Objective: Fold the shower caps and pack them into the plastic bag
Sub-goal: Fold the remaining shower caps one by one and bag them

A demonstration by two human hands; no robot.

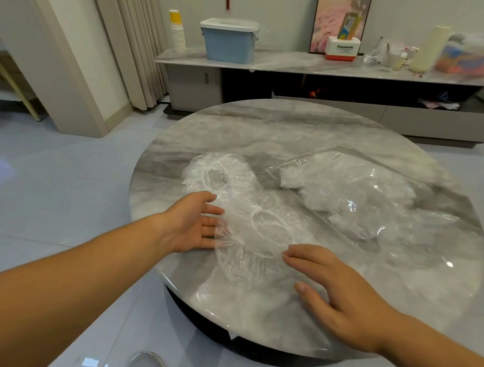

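Note:
Two clear shower caps lie on the round marble table (292, 124). The far cap (222, 174) sits spread out, its elastic ring up. The near cap (258, 238) lies between my hands. My left hand (191, 222) is at its left edge, palm turned right, fingers straight and slipping under the film. My right hand (330, 293) lies flat on the table, its fingertips touching the cap's right rim. A clear plastic bag (353, 198) with several white caps inside lies to the right.
Behind the table runs a long low cabinet (294, 63) with a blue lidded box (230, 40), stacked paper cups (177, 32), a Panasonic box (341, 49) and other clutter. The table edge is close to me; tiled floor lies to the left.

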